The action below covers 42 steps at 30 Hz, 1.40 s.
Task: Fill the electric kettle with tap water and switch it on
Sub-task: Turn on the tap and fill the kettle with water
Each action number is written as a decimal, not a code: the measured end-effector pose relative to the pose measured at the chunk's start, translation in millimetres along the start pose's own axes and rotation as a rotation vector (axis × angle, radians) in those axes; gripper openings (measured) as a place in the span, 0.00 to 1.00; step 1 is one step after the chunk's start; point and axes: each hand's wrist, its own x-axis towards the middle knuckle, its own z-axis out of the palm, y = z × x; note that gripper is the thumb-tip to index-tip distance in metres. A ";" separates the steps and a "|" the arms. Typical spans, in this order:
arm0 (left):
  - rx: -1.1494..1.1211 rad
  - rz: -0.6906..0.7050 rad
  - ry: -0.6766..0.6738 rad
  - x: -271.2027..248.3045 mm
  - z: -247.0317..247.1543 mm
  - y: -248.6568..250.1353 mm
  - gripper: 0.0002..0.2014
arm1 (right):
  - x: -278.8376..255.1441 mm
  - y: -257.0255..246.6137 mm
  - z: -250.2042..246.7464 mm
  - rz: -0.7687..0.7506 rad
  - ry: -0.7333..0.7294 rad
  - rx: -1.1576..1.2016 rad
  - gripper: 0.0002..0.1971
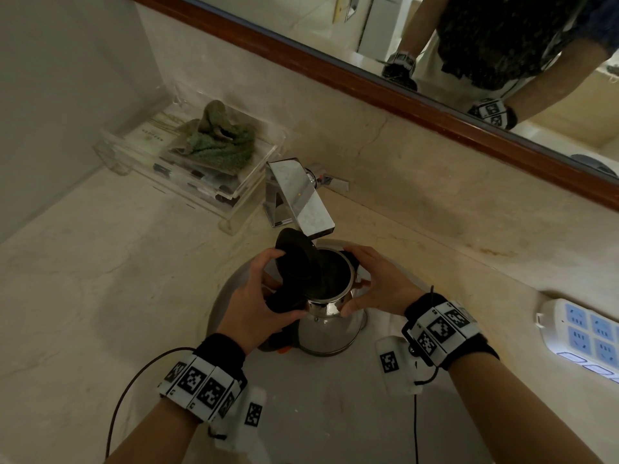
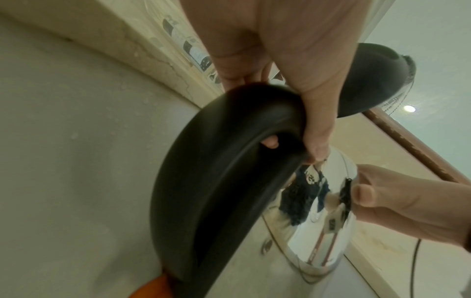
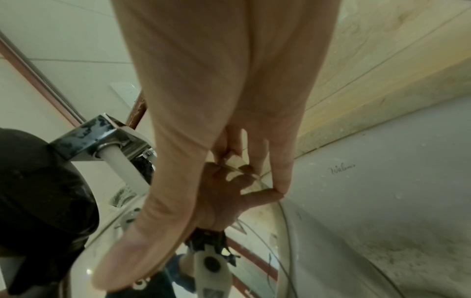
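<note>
I have the kettle (image 1: 330, 324) in the sink (image 1: 335, 396), standing upright under the tap (image 1: 301, 195), with its lid (image 1: 296, 259) swung open. My left hand (image 1: 258, 303) is curled round the black handle (image 2: 229, 161), thumb down one side and fingertips tucked under the arch. My right hand (image 1: 378, 286) lies against the steel body near the rim, fingers fairly straight and steadying rather than gripping. In the right wrist view a pale stream seems to fall from the spout, though I cannot tell how full the kettle is.

To do this well, I judge I should keep the mouth centred under the spout so nothing runs down the outside towards the base contacts. I should hold the lid clear of the stream, since it leans close to the tap's end, and watch the level so I stop short of the rim. The steel looks slick, so the handle grip should carry the weight as it grows.

The kettle's long axis is roughly vertical, mouth up. Its handle faces my left and the side opposite, under my right hand, faces right; I cannot see the pouring lip itself.
</note>
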 end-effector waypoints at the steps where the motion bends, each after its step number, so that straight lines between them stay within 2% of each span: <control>1: -0.001 0.001 0.000 -0.1 0.0 0.0 0.48 | -0.1 -0.4 -0.2 0.000 -0.002 0.007 0.56; 42: -0.022 -0.006 -0.004 -0.1 -0.8 2.6 0.46 | 0.0 -0.8 -1.2 -0.008 0.012 -0.046 0.55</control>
